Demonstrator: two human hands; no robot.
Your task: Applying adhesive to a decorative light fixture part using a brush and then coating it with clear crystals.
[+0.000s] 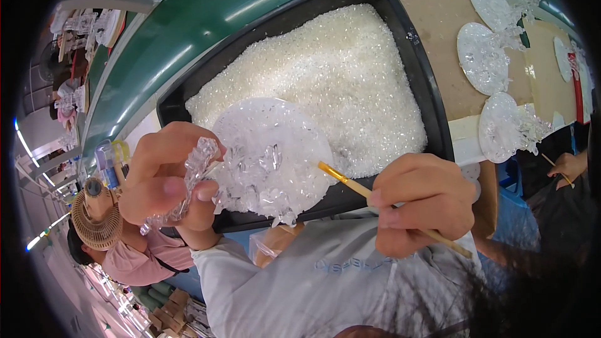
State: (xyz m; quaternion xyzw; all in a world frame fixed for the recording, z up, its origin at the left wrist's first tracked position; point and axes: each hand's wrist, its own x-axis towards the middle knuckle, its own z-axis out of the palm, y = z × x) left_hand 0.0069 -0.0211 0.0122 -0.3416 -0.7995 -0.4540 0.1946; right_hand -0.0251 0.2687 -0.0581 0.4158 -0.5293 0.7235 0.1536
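Over the near edge of a black rectangular tray (421,81) heaped with clear glassy granules (325,75), the left hand (166,175) pinches a round transparent disc (275,150) crusted with chunky clear crystals along its lower half. Right hand (426,203) closed around a thin wooden brush (357,188), tip touching the disc's right edge.

No packages, labels, signs, screens.

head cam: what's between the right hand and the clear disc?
Only the thin wooden brush: it runs from the right hand to the rim of the clear crystal-covered disc, over the black tray. Shows in the head view.
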